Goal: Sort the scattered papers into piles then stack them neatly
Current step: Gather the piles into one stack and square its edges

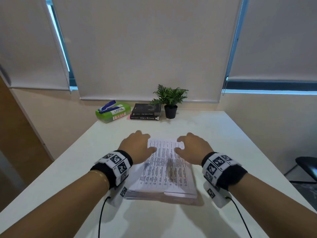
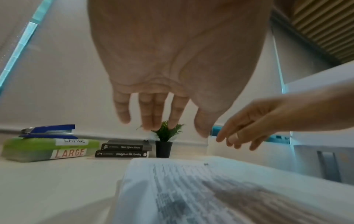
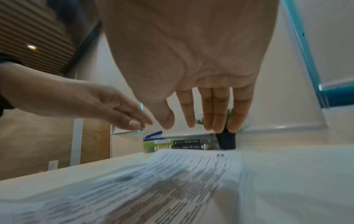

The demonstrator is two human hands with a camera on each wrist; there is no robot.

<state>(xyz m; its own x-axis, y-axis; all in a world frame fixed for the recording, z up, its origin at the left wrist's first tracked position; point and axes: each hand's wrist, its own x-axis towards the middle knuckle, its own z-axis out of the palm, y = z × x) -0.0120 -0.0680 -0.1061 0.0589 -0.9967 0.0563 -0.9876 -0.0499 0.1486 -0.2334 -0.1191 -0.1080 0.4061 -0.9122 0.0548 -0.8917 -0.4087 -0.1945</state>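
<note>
A stack of printed papers (image 1: 163, 169) lies squared up in the middle of the white table (image 1: 240, 143). My left hand (image 1: 137, 146) hovers over the stack's far left corner and my right hand (image 1: 192, 146) over its far right corner. In the left wrist view the left hand (image 2: 153, 109) has straight, spread fingers above the papers (image 2: 210, 189) and holds nothing. The right wrist view shows the right hand (image 3: 206, 109) the same way, above the papers (image 3: 172, 174) and empty. Neither hand clearly touches the sheets.
At the table's far edge stand a green box labelled LARGE (image 1: 112, 115) with a blue stapler (image 1: 107, 106) on top, two stacked black books (image 1: 145, 112) and a small potted plant (image 1: 170, 102). A dark chair (image 1: 307, 167) sits to the right of the table.
</note>
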